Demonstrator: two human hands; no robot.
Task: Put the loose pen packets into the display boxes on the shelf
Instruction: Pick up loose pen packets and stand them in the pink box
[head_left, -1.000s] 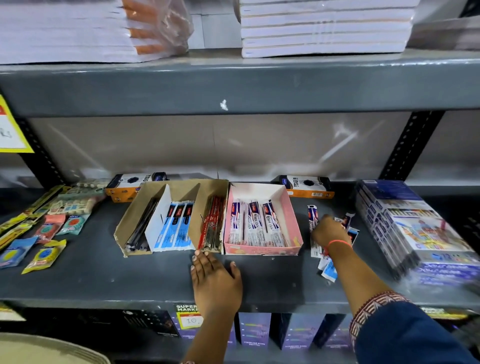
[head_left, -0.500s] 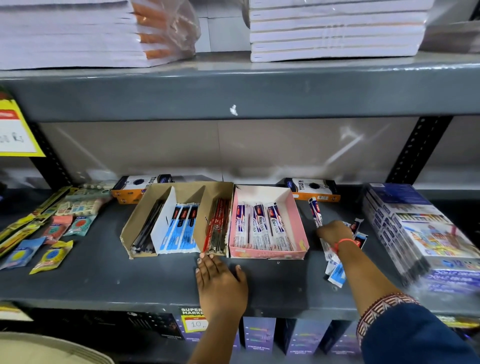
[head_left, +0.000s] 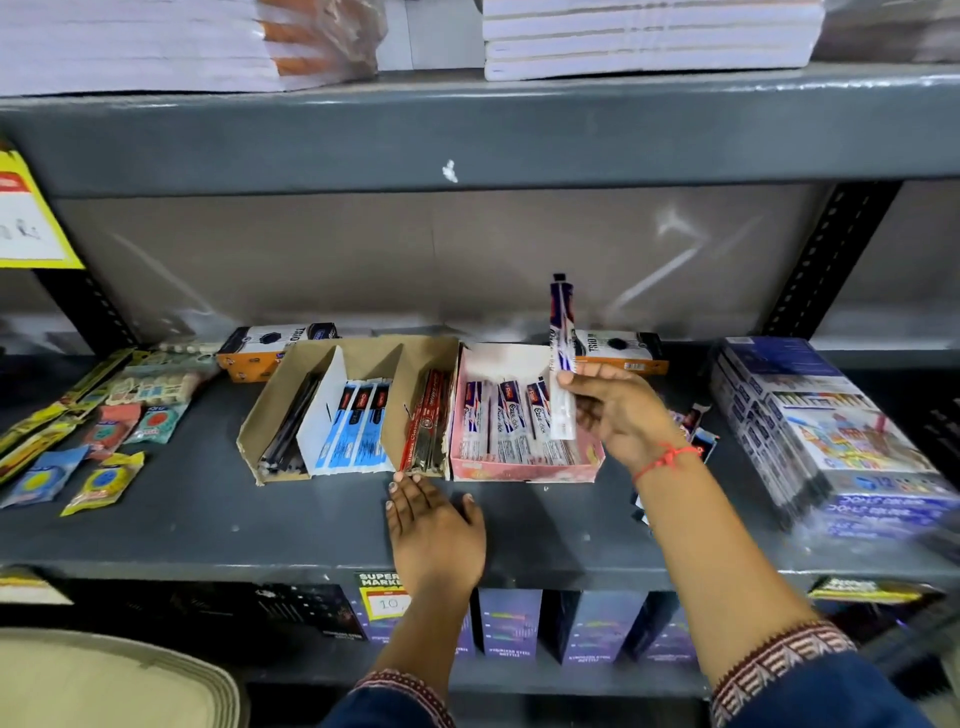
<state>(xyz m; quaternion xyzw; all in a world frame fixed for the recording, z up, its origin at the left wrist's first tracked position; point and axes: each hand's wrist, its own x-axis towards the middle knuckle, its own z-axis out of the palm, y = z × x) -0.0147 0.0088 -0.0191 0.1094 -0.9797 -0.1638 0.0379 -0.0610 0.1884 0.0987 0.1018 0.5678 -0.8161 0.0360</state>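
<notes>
My right hand (head_left: 621, 410) grips a long white and blue pen packet (head_left: 562, 358), held upright over the right side of the pink display box (head_left: 524, 474). Three matching packets lie side by side inside that box. A few loose pen packets (head_left: 698, 428) stay on the shelf to the right of my wrist, partly hidden by it. My left hand (head_left: 434, 530) lies flat on the grey shelf, fingertips at the front of the brown cardboard display box (head_left: 249, 441), which holds black pens, blue packets and red pens.
A stack of blue colour-set boxes (head_left: 831, 431) fills the shelf's right end. Small yellow and blue sachets (head_left: 98, 480) lie at the left. Two orange-and-black boxes (head_left: 270, 348) stand behind the display boxes. The upper shelf beam (head_left: 467, 135) hangs overhead with paper stacks.
My right hand has picked one pen packet out of the loose pile and lifted it leftward, up over the pink box. My left hand has stayed flat on the shelf.
</notes>
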